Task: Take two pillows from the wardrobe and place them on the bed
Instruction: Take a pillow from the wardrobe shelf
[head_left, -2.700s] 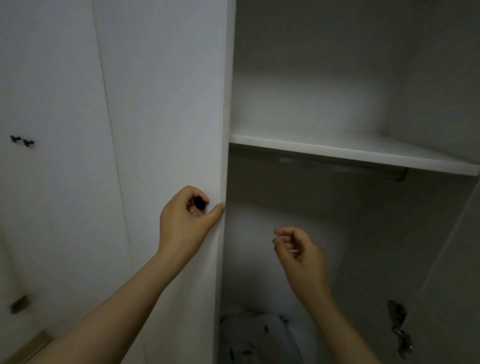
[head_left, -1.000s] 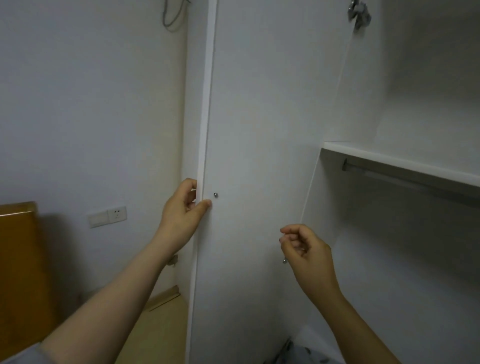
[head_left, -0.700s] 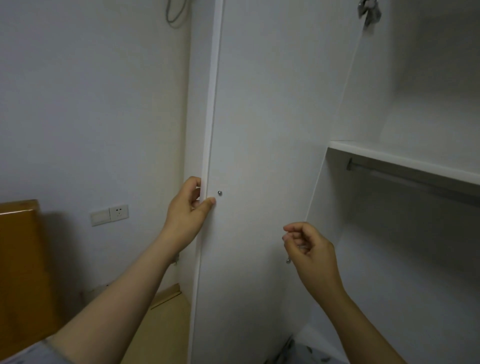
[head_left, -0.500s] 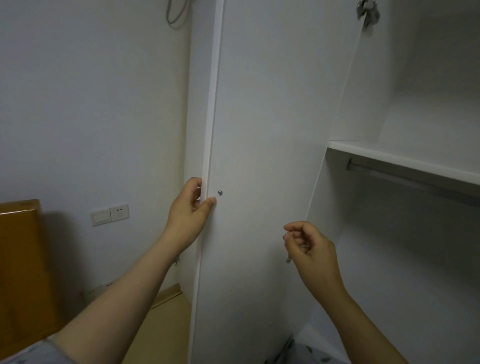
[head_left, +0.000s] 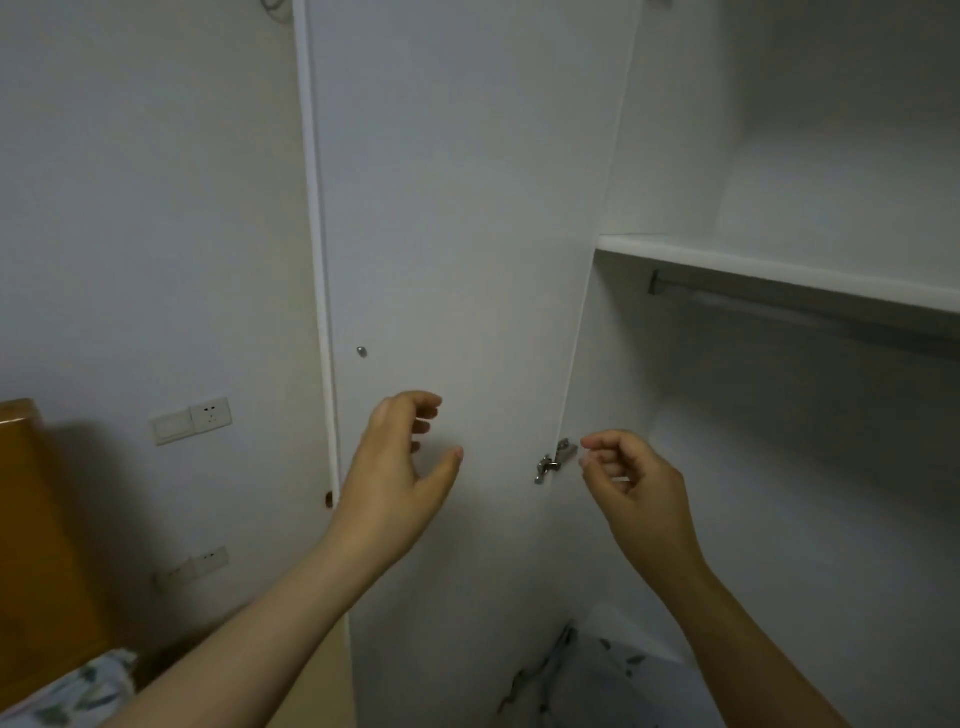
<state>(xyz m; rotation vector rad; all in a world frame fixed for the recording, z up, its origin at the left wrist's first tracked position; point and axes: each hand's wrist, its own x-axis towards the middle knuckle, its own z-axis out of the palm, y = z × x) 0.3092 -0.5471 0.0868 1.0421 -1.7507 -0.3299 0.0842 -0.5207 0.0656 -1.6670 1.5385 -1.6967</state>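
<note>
The white wardrobe's left door (head_left: 457, 218) stands swung wide open, its inner face toward me. My left hand (head_left: 400, 467) hovers in front of that door, fingers apart, holding nothing. My right hand (head_left: 634, 488) floats beside the door's metal hinge (head_left: 553, 461), fingers loosely curled and empty. At the bottom of the wardrobe a white pillow with a dark leaf print (head_left: 597, 680) shows partly between my forearms. The bed's patterned cover (head_left: 72, 691) peeks in at the lower left.
Inside the wardrobe a white shelf (head_left: 779, 270) runs across, with a hanging rail (head_left: 779, 306) under it. A wooden headboard (head_left: 36, 545) stands at the left against the wall, near wall sockets (head_left: 192, 420).
My left hand has let go of the door's edge and moved right and down, opening in front of the door. The view has tilted down, showing more of the pillow.
</note>
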